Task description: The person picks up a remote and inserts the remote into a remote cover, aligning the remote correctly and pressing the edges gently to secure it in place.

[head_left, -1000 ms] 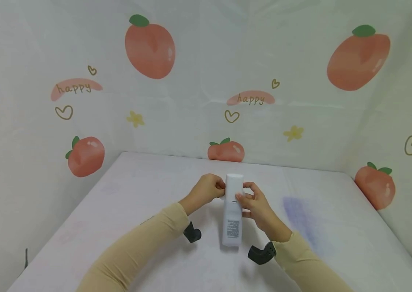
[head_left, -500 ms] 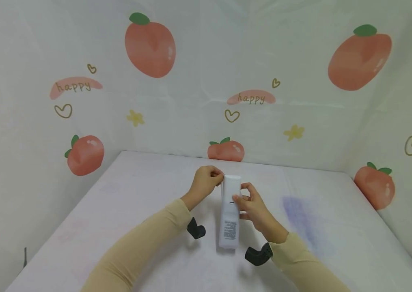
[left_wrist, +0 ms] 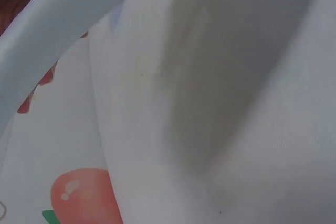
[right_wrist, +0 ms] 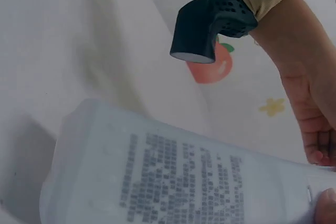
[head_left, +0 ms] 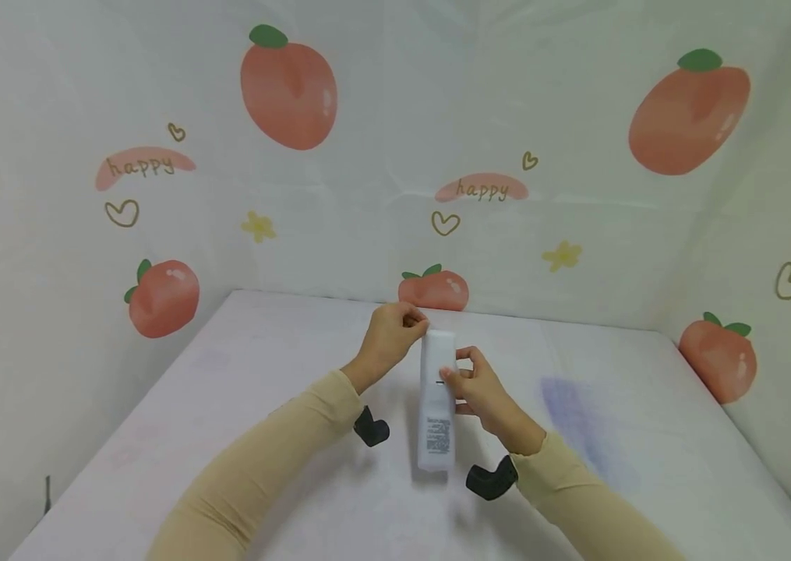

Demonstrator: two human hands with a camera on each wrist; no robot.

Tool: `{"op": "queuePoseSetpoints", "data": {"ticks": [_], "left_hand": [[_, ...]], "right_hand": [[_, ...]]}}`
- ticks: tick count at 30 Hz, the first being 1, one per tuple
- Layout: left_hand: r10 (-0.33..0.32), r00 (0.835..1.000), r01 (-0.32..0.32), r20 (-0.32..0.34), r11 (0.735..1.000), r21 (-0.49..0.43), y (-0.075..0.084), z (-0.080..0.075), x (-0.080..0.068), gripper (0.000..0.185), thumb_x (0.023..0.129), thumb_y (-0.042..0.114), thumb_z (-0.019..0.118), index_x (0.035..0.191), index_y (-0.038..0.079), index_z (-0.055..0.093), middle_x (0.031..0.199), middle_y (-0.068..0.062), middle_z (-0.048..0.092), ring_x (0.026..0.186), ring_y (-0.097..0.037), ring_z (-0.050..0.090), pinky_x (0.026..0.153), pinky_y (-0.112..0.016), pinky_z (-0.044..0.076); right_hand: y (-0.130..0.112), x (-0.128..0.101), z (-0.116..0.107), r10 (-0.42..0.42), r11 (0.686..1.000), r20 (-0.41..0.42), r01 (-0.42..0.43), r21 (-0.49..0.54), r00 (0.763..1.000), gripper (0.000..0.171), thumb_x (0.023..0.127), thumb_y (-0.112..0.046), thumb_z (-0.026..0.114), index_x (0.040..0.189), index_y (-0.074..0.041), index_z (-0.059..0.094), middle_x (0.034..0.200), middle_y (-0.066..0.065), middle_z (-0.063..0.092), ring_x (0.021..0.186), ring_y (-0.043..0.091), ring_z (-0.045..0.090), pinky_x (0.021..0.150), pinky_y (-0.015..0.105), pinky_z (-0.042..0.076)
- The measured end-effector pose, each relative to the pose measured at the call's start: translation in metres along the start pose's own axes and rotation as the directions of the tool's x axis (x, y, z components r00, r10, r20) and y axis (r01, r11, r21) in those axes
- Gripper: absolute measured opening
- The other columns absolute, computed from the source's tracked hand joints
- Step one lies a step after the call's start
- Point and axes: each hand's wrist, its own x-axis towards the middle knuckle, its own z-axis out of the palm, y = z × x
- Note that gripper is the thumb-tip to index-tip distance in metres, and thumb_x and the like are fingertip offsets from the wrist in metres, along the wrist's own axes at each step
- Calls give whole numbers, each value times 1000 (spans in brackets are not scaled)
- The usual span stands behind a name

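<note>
Bottle: a white, frosted bottle (head_left: 436, 405) is held above the middle of the tabletop (head_left: 241, 405), its long axis running near to far, cap end far and printed label toward the near end; the right wrist view shows the label's dense text on the bottle (right_wrist: 178, 182) close up.
Contents: cannot be told, as the walls are cloudy and no fill level shows.
Right hand: the right hand (head_left: 479, 393) grips the bottle at mid-length from the right side, thumb on the upper face and fingers (head_left: 468, 360) curled round it.
Left hand: the left hand (head_left: 390, 340) sits at the far end, fingers bunched and pinching at the cap from the left; how firm the contact is cannot be told from the head view, and the left wrist view shows only blurred white cloth.
Wrist gear: a black camera mount (head_left: 370, 428) sits under the left wrist and another black camera mount (head_left: 488, 479) under the right wrist.
Edges: the tabletop's far edge meets the fruit-print backdrop (head_left: 437, 195) just beyond the cap; the backdrop also closes the left and right sides.
Open room: bare cloth lies to the left of the arms, and to the right around a faint purple stain (head_left: 573, 417).
</note>
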Motion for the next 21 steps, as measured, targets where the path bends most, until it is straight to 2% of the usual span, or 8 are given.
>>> {"op": "queuePoseSetpoints", "data": {"ticks": [4,10,16,19,21], "left_hand": [[26,999,-26,-18,1000,-4,7,0,-5,9,91,9,63,87,4,69,79,-5,66,71,-13,57,63,-22,48],[47,996,-50,-76,998,-31,19,4,-11,12,95,13,62,92,3,67,84,-7,68,75,-14,61,67,-23,52],[73,995,-76,-68,996,-43,15,13,-14,16,98,13,58,99,2,68,85,-8,65,75,-15,58,65,-23,50],[14,999,-20,-45,989,-144,8,17,-16,18,96,15,61,104,2,70,90,-8,68,79,-13,60,69,-23,52],[-65,998,60,-8,957,-284,3,19,-16,21,93,14,65,109,2,70,97,-11,68,84,-13,62,75,-25,55]], "right_hand": [[-6,-1,1,8,1000,-24,-8,-11,1000,41,99,-12,54,132,-2,32,109,21,62,84,22,67,70,40,56],[-18,-3,1,-31,999,-53,30,-29,998,41,99,-12,55,131,-1,32,111,25,62,86,25,68,71,42,57],[-18,-3,-3,-74,997,-67,75,12,995,34,98,-10,55,122,-3,33,99,17,65,78,19,67,64,38,56],[-14,-2,-5,-83,995,-72,86,42,994,32,98,-8,56,119,-3,33,94,11,66,76,17,67,64,37,56],[-12,-2,-5,-83,995,-69,87,55,994,32,97,-8,56,119,-3,33,91,7,66,77,17,67,65,36,56]]}}
